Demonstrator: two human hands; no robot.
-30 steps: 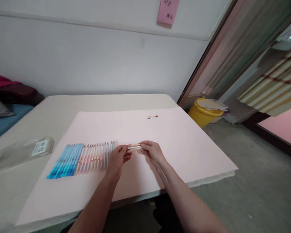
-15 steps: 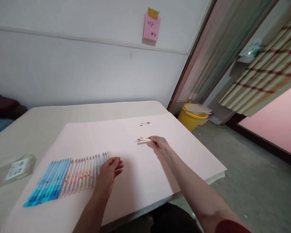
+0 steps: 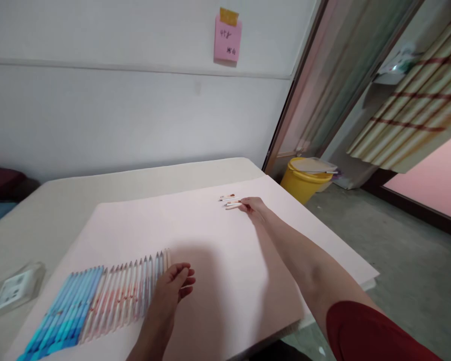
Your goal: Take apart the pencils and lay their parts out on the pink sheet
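My right hand (image 3: 254, 206) reaches to the far side of the pink sheet (image 3: 210, 240) and pinches a small white and orange pen piece (image 3: 232, 203). It lies just beside another small piece (image 3: 226, 197) on the sheet. My left hand (image 3: 173, 292) rests on the sheet with fingers loosely curled and apart, holding nothing. It is at the right end of a row of several pens (image 3: 97, 303), blue ones at the left, pink and pale ones toward the hand.
The sheet covers a beige table (image 3: 78, 195). A clear plastic packet with a label (image 3: 11, 291) lies at the left edge. A yellow bucket (image 3: 304, 179) stands on the floor beyond the table's right corner. A pink note (image 3: 227, 37) hangs on the wall.
My hands have parted. The right hand carried the small pen piece away to the far side beside the other piece. The left hand stayed by the row of pens.
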